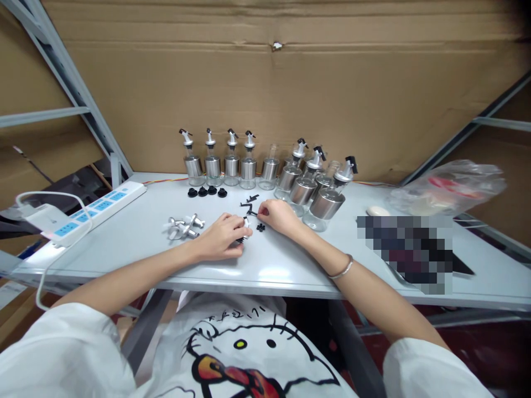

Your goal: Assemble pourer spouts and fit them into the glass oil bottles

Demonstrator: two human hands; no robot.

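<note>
Head view, starting nearest us: below the front edge of the white table, our white shirt shows a cartoon print in black, yellow and red. Both forearms reach over that edge, and a bracelet circles the right one. Off to the right, a dark flat thing lies on the table, mostly hidden under a blurred patch. Our left hand rests on the tabletop, its fingers curled around a pourer, of which we see only a little white and black. Beside it sits a cluster of tiny black pieces, and left of the hand several loose silver spouts lie in a heap. Our right hand has thumb and forefinger pinched at one end of a black lever, close to the pourer. Well to the left, a power strip slants along the table; to the right we have a white rounded object and a clear plastic bag. Just past our hands are more black levers, then four black stoppers in a row. Behind those stand glass bottles with metal sleeves, most topped with pourers, and finally a cardboard wall.
</note>
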